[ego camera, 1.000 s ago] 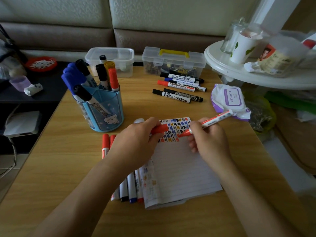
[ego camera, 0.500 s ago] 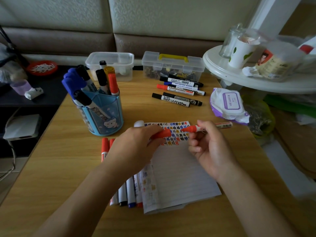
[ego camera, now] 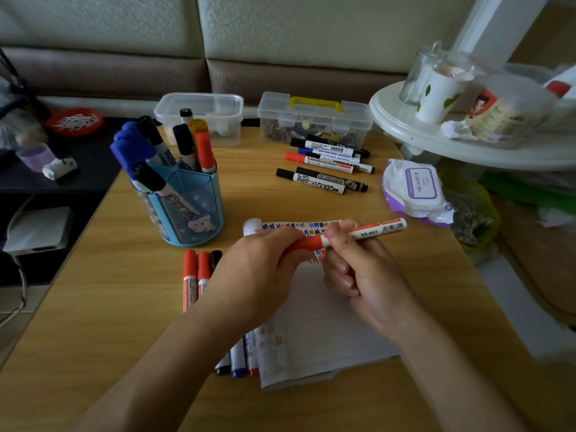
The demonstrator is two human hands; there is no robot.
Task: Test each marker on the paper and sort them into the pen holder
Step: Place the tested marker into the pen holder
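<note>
Both hands hold one red whiteboard marker above the lined notepad. My left hand grips its red cap, which sits on the marker's tip. My right hand pinches the white barrel just behind the cap. The blue pen holder stands to the left with several blue, black and red markers upright in it. A row of markers lies partly under my left forearm. Several more markers lie at the back of the table.
Two clear plastic boxes stand at the table's far edge. A wet-wipe pack lies at the right edge, beside a white round side table carrying cups and jars. The wooden table drops off at the left.
The marker tip left the paper and swung level. My hands came together and the red cap now covers the tip.
</note>
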